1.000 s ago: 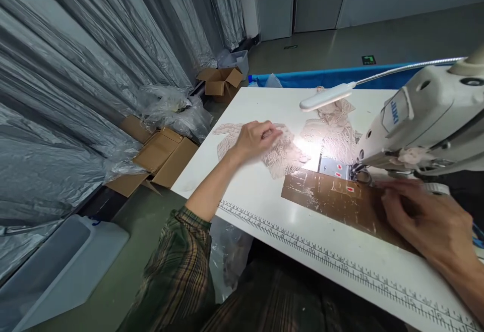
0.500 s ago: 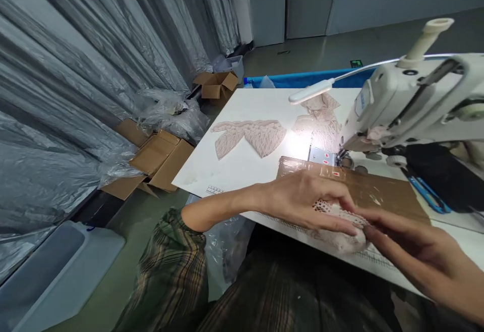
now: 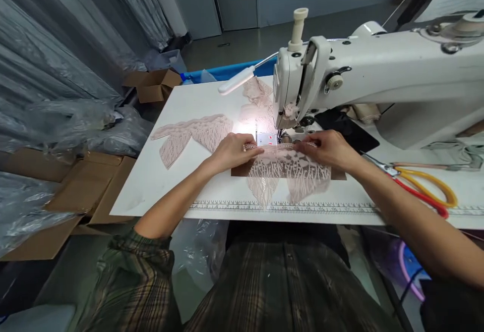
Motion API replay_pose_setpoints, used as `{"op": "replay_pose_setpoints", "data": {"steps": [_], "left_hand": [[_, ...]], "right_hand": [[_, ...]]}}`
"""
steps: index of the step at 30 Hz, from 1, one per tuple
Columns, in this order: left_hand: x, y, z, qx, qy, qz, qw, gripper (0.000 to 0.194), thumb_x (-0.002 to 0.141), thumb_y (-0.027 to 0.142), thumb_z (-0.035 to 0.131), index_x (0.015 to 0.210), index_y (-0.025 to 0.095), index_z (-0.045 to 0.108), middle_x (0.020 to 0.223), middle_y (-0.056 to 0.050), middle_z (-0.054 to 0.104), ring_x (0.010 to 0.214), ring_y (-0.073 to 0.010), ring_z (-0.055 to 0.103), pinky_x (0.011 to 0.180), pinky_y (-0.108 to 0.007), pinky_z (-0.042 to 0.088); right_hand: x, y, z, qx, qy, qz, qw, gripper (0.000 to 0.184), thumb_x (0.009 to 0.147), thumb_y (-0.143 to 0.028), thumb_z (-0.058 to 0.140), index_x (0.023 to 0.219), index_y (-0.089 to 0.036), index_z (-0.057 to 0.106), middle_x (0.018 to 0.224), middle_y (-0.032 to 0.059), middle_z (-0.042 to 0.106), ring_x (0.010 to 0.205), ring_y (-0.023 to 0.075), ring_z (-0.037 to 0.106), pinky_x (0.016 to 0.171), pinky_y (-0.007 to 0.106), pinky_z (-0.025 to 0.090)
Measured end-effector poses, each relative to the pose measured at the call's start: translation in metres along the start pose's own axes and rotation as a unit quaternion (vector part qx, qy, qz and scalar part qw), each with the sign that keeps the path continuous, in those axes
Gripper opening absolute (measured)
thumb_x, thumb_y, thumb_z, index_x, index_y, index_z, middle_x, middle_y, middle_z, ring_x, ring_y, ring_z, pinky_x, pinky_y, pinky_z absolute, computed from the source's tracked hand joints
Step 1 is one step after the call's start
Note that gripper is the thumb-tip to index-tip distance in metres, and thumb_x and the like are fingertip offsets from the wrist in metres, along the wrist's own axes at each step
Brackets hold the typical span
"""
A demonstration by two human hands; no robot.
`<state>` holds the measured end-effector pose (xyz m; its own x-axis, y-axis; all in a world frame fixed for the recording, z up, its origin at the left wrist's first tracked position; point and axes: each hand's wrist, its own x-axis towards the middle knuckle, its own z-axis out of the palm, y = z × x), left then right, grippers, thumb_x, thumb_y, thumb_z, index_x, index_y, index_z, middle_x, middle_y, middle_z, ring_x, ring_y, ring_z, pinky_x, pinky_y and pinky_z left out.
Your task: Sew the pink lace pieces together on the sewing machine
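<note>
Seated operator at a sewing station, head view. At far left on the white work table lies a flat pale pink lace panel, well apart from the hands and untouched. The left hand presses fingers-down on the left edge of a second pale pink lace piece, pinching its top hem. That piece is spread over a brown taped patch on the table, its upper edge drawn up to the needle area of the white industrial sewing machine. The right hand grips the same hem on the right side. Further lace lies bunched behind the machine head. At far right rest yellow- and red-handled scissors. Judged progress: the piece appears positioned for stitching; no finished seam is discernible.
</note>
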<state>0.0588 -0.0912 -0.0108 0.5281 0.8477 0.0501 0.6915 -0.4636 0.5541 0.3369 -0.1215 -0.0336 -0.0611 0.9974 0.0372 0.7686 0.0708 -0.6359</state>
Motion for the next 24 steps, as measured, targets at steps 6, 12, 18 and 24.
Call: {"op": "replay_pose_setpoints", "data": {"steps": [6, 12, 18, 24], "left_hand": [[0.002, -0.020, 0.009, 0.086, 0.016, -0.041, 0.995, 0.043, 0.091, 0.049, 0.065, 0.062, 0.019, 0.052, 0.054, 0.002, 0.050, 0.053, -0.0115, 0.044, 0.055, -0.027, 0.024], [-0.001, -0.032, 0.009, 0.118, 0.064, 0.079, 0.988, 0.029, 0.094, 0.047, 0.061, 0.098, 0.018, 0.066, 0.106, -0.010, 0.069, 0.088, -0.0211, 0.064, 0.066, -0.031, 0.047], [-0.005, -0.023, 0.029, 0.104, -0.075, 0.322, 0.938, 0.061, 0.098, 0.062, 0.053, 0.138, 0.016, 0.056, 0.147, -0.017, 0.058, 0.132, -0.0304, 0.058, 0.109, -0.051, 0.048], [-0.015, -0.016, 0.039, 0.144, -0.097, 0.319, 0.932, 0.075, 0.097, 0.066, 0.052, 0.149, 0.011, 0.047, 0.157, -0.023, 0.046, 0.143, -0.0373, 0.048, 0.117, -0.056, 0.038]], "right_hand": [[0.018, -0.002, 0.002, -0.118, -0.013, 0.062, 0.991, 0.044, 0.078, -0.064, 0.072, 0.077, -0.020, 0.075, 0.054, 0.0018, 0.051, 0.059, 0.0176, 0.053, 0.057, 0.030, 0.031], [-0.010, 0.020, -0.019, 0.004, -0.097, 0.094, 0.991, 0.042, 0.077, -0.057, 0.076, 0.085, -0.017, 0.068, 0.064, -0.0031, 0.052, 0.059, 0.0090, 0.043, 0.058, 0.028, 0.030], [-0.014, 0.021, -0.014, 0.209, 0.037, 0.161, 0.964, 0.045, 0.074, -0.056, 0.080, 0.081, -0.015, 0.064, 0.067, -0.0004, 0.057, 0.060, 0.0073, 0.044, 0.055, 0.025, 0.032], [-0.023, -0.005, 0.000, 0.293, 0.029, 0.110, 0.949, 0.047, 0.069, -0.061, 0.084, 0.080, -0.019, 0.066, 0.060, -0.0030, 0.054, 0.050, 0.0065, 0.036, 0.044, 0.023, 0.026]]}}
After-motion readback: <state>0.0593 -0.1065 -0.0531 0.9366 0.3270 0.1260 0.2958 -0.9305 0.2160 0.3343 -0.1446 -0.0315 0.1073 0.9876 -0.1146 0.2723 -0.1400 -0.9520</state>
